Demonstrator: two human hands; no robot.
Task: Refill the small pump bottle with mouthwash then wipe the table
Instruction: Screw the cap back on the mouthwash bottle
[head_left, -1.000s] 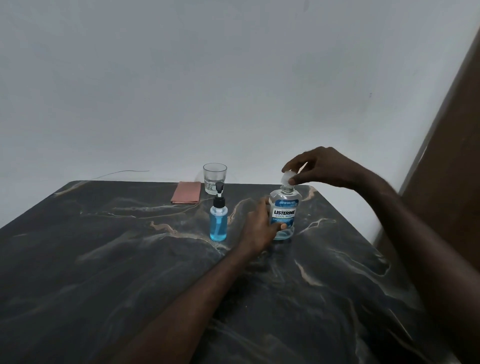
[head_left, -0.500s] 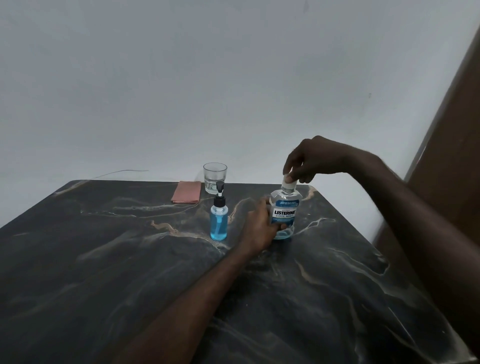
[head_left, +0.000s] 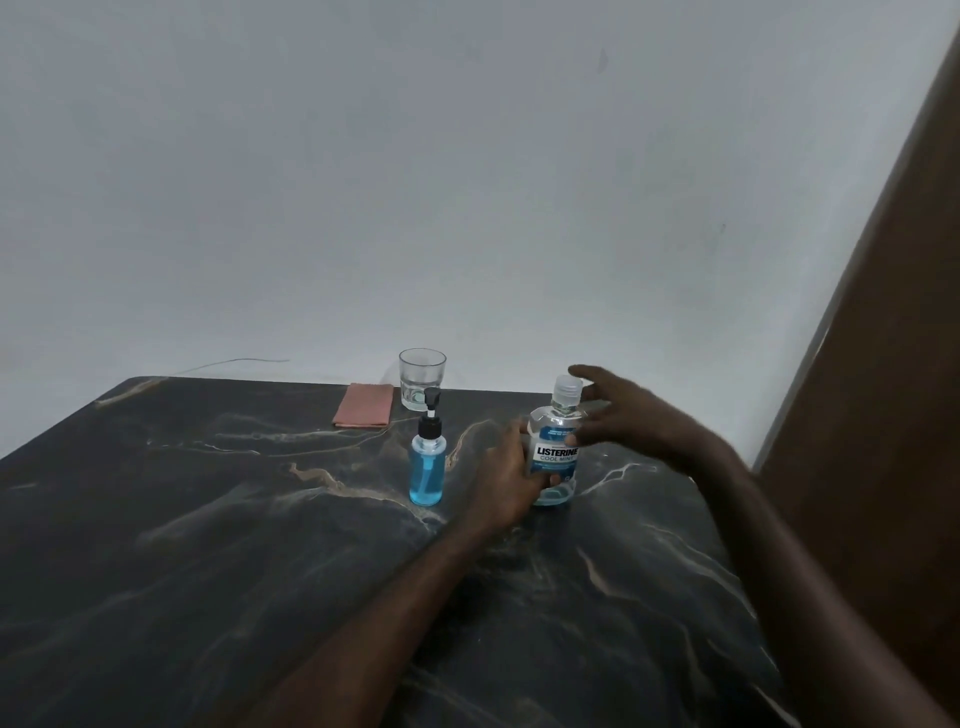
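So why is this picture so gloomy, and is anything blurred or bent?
Head view: light is dim and flat, with faint shadows on the table; the right hand looks motion-smeared by the Listerine bottle, while the small pump bottle and glass are crisp; the brown panel leans, likely wide-angle distortion.

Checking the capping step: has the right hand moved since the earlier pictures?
Yes. The right hand has dropped from above the cap of the clear mouthwash bottle to beside its shoulder.

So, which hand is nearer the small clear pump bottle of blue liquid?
Left. The left hand grips the clear Listerine mouthwash bottle just right of the pump bottle; the right hand, open, is beyond that mouthwash bottle, farther off.
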